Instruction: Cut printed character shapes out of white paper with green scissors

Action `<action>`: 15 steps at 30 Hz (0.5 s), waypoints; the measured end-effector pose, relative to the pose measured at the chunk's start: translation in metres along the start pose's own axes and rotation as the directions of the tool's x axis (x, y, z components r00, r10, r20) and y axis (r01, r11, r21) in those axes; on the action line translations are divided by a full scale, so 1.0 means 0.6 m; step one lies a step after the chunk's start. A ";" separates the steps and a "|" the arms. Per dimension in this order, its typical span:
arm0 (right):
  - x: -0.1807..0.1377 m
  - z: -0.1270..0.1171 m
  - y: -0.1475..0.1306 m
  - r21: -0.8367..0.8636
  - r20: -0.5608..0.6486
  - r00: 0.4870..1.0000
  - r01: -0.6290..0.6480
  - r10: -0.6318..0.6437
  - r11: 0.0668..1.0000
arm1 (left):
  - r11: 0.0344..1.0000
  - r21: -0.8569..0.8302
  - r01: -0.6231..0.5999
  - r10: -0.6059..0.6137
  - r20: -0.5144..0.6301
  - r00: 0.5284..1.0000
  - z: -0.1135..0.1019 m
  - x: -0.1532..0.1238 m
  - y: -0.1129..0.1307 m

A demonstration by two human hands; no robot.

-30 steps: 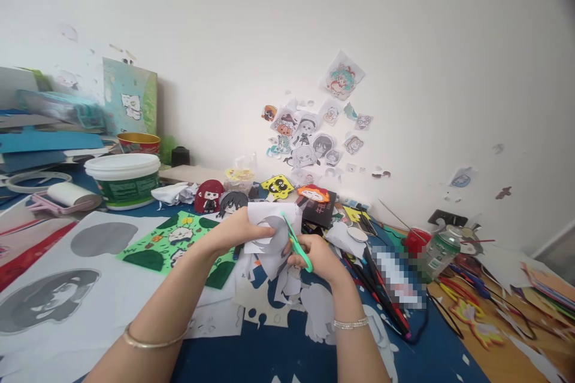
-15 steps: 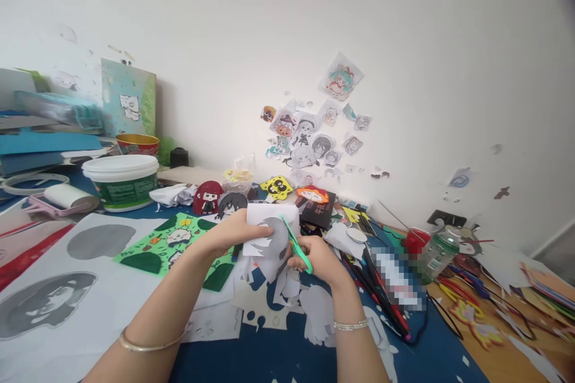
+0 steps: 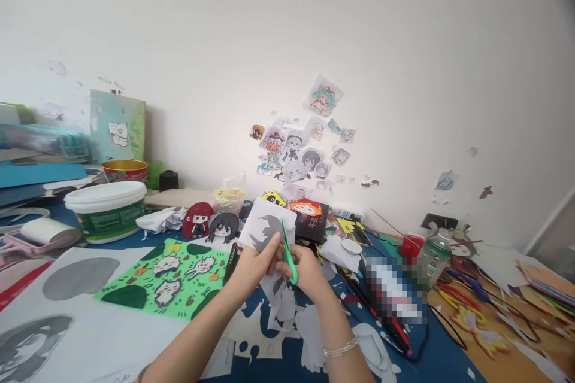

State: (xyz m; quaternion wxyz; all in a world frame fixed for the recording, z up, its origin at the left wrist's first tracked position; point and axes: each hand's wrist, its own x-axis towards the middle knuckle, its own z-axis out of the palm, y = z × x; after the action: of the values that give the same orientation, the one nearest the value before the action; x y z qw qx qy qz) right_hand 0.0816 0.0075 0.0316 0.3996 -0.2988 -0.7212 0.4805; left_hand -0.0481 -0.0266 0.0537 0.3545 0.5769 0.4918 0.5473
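My left hand (image 3: 259, 263) grips a white sheet of paper (image 3: 258, 215) by its lower edge, thumb on top. Grey hair-like shapes are printed on the sheet. In my right hand (image 3: 300, 266) are green-handled scissors (image 3: 288, 254), fingers curled round the handles. Their blades point up along the right part of the sheet, and both hands are close together. Below them lie cut paper scraps (image 3: 283, 308) and a pale sheet with cut-out holes (image 3: 256, 335). My fingers hide part of the sheet and the scissors.
At left are a green drawing sheet (image 3: 162, 281), a white-lidded tub (image 3: 108, 209) and large printed paper (image 3: 27, 287). Paper figures (image 3: 223, 227) stand at the back. Pens (image 3: 395, 332), a glass jar (image 3: 435, 254) and a red cup (image 3: 411, 245) are at right.
My left hand has shifted from the sheet's left side to its lower edge, nearer the scissors. The sheet is turned and tilted differently. The camera view has tipped up slightly.
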 end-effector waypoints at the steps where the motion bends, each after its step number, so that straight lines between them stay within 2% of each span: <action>1: -0.001 0.000 -0.002 0.005 0.012 1.000 -0.003 0.003 1.000 | 1.000 0.005 -0.002 0.003 -0.055 0.998 0.001 0.000 -0.001; 4: -0.004 0.001 -0.010 0.028 0.047 0.999 -0.001 -0.001 1.000 | 0.998 0.054 -0.021 0.028 -0.121 0.992 -0.008 0.002 -0.002; 9: -0.004 0.003 -0.015 0.039 0.057 0.998 0.011 -0.013 0.999 | 0.991 0.128 -0.027 0.040 -0.100 0.994 -0.017 0.006 -0.004; 15: -0.004 0.002 -0.010 0.014 0.037 0.999 0.005 -0.006 1.000 | 0.996 0.082 -0.035 0.041 -0.071 0.997 -0.015 0.006 -0.001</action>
State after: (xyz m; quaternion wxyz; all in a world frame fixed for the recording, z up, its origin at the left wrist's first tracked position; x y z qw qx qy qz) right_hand 0.0815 0.0031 0.0360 0.3896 -0.2853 -0.7260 0.4897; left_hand -0.0573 -0.0241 0.0553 0.3021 0.5798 0.5151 0.5543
